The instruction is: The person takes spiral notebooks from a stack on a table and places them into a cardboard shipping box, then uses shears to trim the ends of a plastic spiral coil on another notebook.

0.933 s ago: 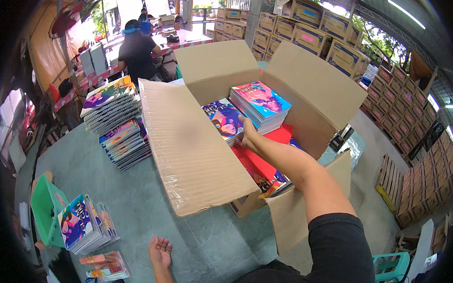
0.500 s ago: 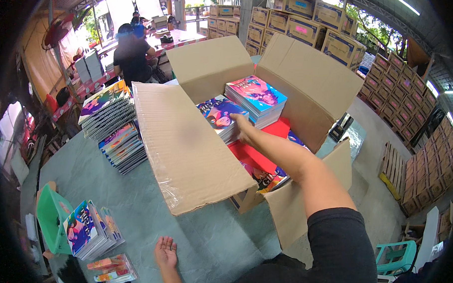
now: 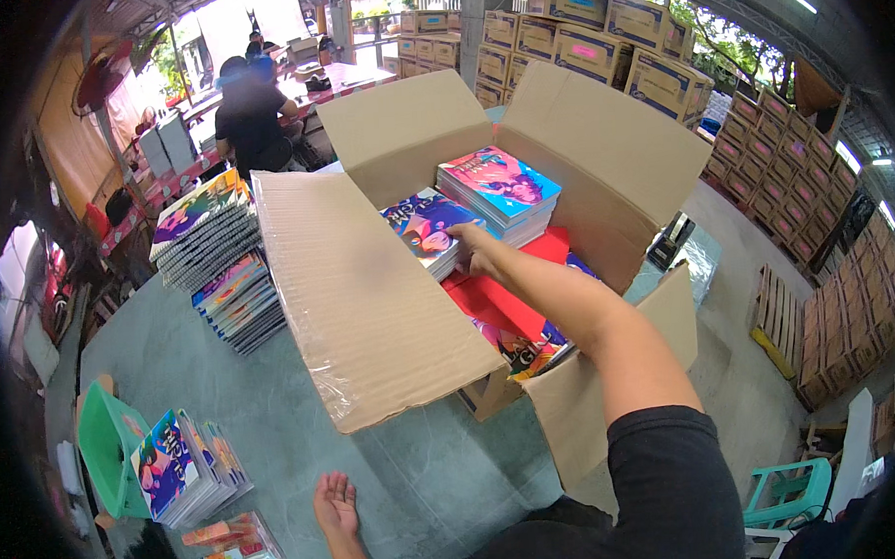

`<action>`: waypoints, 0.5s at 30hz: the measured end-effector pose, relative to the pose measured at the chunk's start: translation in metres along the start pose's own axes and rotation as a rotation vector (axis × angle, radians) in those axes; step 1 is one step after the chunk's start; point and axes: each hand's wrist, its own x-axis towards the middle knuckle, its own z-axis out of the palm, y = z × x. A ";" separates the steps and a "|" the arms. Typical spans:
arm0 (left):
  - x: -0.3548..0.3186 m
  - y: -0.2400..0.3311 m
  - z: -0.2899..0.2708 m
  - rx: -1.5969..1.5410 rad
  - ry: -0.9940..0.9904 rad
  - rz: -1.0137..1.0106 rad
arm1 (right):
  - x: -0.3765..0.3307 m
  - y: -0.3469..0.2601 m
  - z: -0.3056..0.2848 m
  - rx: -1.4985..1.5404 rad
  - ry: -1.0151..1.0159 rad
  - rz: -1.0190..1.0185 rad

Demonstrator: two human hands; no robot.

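Observation:
My right hand reaches into an open cardboard box and touches the near right corner of a stack of books with colourful covers. One finger lies on the top cover; the other fingers curl down beside the stack, partly hidden. Beside it stands a taller stack of books with a pink and blue cover. Red sheet material lies in the nearer part of the box, with more books showing at its edge. Low over the table, my left hand rests palm up, fingers loosely apart, holding nothing.
Left of the box, a tall pile of books stands on the grey-green table. A green basket, smaller books and a clear packet lie nearer. A person sits behind; stacked cartons stand at the back.
The view has shifted slightly. My right hand stays at the same stack, its finger now stretched over the top cover. My left hand remains palm up with nothing in it.

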 end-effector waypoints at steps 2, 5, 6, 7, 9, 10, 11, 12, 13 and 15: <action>0.004 -0.002 0.002 -0.004 -0.012 -0.012 | 0.016 0.000 -0.004 0.198 0.055 -0.055; 0.012 -0.005 -0.007 -0.026 -0.046 -0.019 | 0.048 0.005 -0.007 0.117 0.412 -0.188; 0.012 -0.005 -0.011 -0.042 -0.047 -0.010 | 0.040 0.008 0.000 0.132 0.399 -0.225; 0.010 -0.004 -0.015 -0.057 -0.047 -0.001 | 0.033 0.009 0.008 0.145 0.318 -0.208; 0.003 -0.005 -0.012 -0.069 -0.033 0.018 | 0.015 0.004 0.019 0.161 0.171 -0.186; -0.001 -0.004 -0.013 -0.080 -0.020 0.036 | 0.000 0.009 0.030 0.120 0.060 -0.168; -0.001 -0.005 -0.010 -0.090 -0.020 0.025 | -0.004 0.010 0.029 0.167 -0.038 -0.111; -0.001 -0.006 -0.007 -0.096 -0.018 0.017 | 0.003 0.014 0.025 0.215 -0.136 -0.048; 0.001 -0.007 -0.004 -0.102 -0.017 0.008 | 0.011 0.015 0.022 0.262 -0.233 0.015; 0.010 -0.018 0.005 -0.082 -0.088 -0.024 | 0.059 0.016 -0.005 0.342 -0.218 0.023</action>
